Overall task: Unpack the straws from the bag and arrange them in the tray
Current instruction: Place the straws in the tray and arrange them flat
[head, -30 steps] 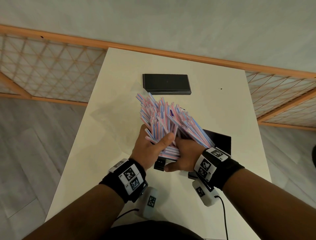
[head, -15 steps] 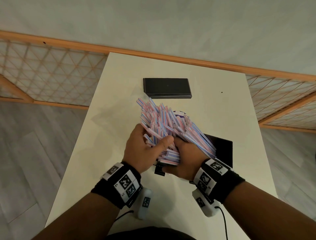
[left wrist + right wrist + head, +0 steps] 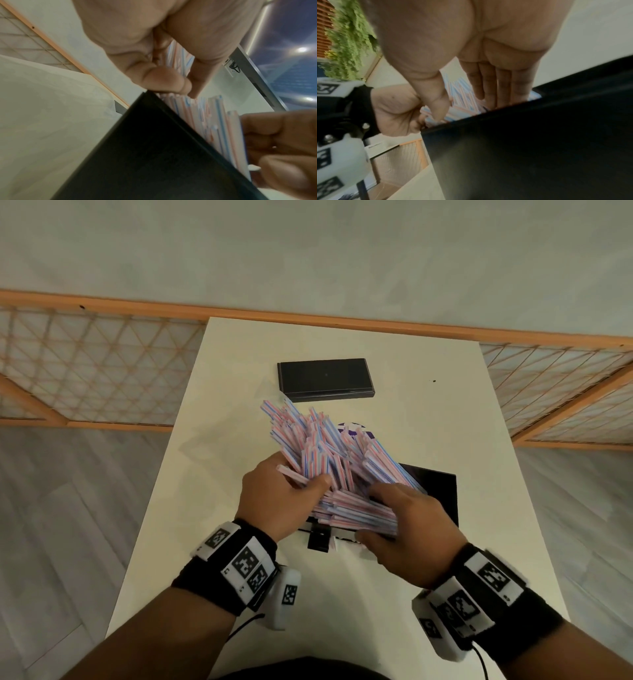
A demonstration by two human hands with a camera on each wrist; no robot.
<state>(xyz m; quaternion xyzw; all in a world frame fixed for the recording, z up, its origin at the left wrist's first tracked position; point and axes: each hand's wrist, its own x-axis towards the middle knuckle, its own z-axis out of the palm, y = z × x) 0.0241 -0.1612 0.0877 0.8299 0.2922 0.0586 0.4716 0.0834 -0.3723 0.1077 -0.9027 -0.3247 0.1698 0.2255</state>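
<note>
Cream table: fills the middle of the room below a wooden rail and lattice panels, and everything else sits on it.
Black tray: lies at the near right of the table, mostly covered by the straws and the two hands; its dark wall fills the lower part of both wrist views.
Black box: a flat rectangle lying farther back on the table, apart from the tray.
Straws: a thick bundle striped pink, blue and white, its near end down in the tray between the hands, its far ends fanning up and away toward the box.
Purple and white item: only a small part shows behind the straw tips, too hidden to name.
Left hand: fingers curled round the left side of the bundle, thumb laid across the top.
Right hand: fingers fairly straight and close together against the right side of the bundle, thumb under its near end, cupping rather than pinching.
</note>
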